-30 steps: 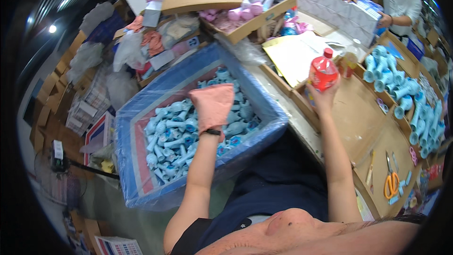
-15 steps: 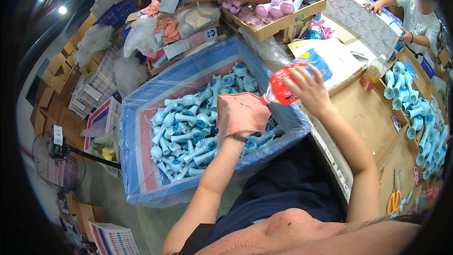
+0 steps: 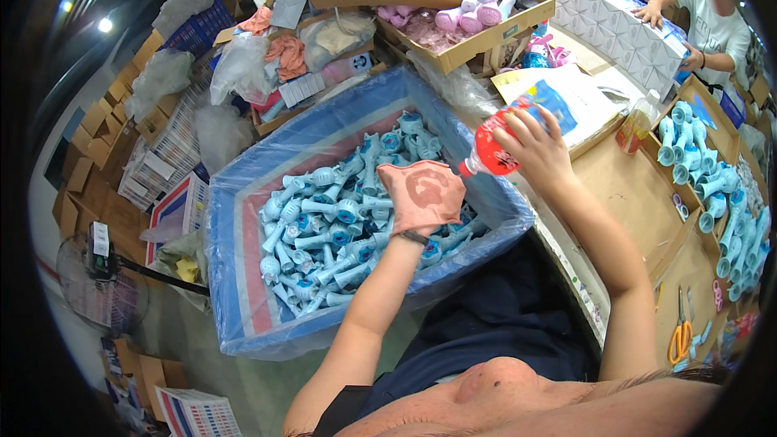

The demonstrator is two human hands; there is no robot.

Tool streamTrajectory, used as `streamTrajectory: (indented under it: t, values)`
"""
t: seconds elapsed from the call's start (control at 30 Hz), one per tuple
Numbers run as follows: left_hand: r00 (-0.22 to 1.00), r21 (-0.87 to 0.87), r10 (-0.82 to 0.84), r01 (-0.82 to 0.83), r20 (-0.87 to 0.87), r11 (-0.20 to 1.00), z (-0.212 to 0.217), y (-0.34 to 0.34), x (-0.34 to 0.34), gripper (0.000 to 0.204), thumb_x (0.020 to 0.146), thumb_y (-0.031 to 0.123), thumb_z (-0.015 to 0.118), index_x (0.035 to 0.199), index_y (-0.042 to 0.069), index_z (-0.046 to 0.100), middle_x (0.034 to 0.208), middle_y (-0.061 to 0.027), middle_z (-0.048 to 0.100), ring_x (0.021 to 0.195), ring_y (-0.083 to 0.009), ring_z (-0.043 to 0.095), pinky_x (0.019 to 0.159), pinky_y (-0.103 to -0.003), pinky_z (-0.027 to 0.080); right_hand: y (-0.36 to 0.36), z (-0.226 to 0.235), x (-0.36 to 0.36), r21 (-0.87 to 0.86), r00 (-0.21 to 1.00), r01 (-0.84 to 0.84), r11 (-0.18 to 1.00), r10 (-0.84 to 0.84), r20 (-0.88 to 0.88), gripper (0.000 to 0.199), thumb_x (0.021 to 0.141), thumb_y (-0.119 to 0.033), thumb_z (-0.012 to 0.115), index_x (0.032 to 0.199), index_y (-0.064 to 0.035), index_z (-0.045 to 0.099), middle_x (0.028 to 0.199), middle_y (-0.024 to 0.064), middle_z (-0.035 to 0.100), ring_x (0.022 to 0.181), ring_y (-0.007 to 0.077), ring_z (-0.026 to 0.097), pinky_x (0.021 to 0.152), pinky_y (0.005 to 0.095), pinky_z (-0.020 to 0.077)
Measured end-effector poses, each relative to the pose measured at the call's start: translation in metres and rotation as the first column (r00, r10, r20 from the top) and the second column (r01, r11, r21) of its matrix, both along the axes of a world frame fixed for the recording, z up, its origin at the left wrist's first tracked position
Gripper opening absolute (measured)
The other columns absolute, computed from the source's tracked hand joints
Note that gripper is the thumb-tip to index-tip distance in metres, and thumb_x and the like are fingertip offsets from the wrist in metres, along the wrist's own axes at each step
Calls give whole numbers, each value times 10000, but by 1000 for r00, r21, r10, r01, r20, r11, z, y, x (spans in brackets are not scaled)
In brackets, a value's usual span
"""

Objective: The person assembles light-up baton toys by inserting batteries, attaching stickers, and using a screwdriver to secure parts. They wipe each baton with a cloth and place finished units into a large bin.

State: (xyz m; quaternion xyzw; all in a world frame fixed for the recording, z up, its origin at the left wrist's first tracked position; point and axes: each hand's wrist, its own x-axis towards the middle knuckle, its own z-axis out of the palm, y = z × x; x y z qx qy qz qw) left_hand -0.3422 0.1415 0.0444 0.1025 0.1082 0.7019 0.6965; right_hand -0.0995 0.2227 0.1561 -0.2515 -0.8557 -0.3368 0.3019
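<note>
Brown cardboard [image 3: 615,202] lines the worktop [image 3: 566,260] in a room stacked with cartons [image 3: 99,117]. Over the blue bin [image 3: 227,263], the right grip [image 3: 537,146] grasps a red-capped plastic bottle [image 3: 490,148], long axis slanting, cap aimed down-left toward pink cloth [image 3: 425,196] hiding whether the left grip is clenched.

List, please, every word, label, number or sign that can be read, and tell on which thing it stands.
None reads clearly enough to quote.
Red-and-blue bottle in the right hand: white marks, blurred.
Co-worker's white shirt: faint lettering, too small.
Printed stack, lower left: too small.
</note>
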Motion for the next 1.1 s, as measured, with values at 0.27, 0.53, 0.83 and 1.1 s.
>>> streamTrajectory:
  t: [0.27, 0.53, 0.83, 1.1]
  values:
    - [985, -62, 5, -16, -172, 998, 10, -9, 3, 763, 867, 672, 388, 1061, -36, 599, 1023, -115, 640, 935, -272, 605, 855, -402, 502, -26, -44, 40, -384, 723, -9, 923, -259, -640, 676, 626, -22, 731, 1257, -119, 508, 1234, 69, 527, 1228, 272, 455, 1067, 427, 245]
    - [991, -150, 80, -96, -109, 984, 26, -17, -1, 871, 837, 748, 347, 1091, -45, 601, 1025, -147, 650, 912, -304, 607, 826, -438, 510, -10, -90, 69, -461, 29, -195, 866, -465, -885, 917, 715, -181, 822, 1394, 47, 249, 1398, 214, 290, 1298, 325, 333, 1098, 423, 278]
    - [804, 273, 583, -591, 117, 759, 76, -75, -70, 816, 732, 739, 429, 877, -29, 664, 829, -96, 629, 861, -304, 560, 791, -437, 478, -44, -57, -20, -525, 826, -501, 688, 201, -526, 330, 788, -75, 684, 1103, -36, 591, 1022, 129, 627, 1024, 316, 591, 918, 397, 456]
    - [812, -156, 464, -438, 354, 885, 39, -47, -52, 502, 898, 460, 453, 960, -8, 622, 926, -125, 611, 914, -304, 563, 900, -440, 441, 25, -203, -148, -602, 283, 532, 596, 544, 790, 452, 773, -177, 675, 1207, -62, 613, 1139, 127, 663, 1035, 289, 648, 849, 409, 512]
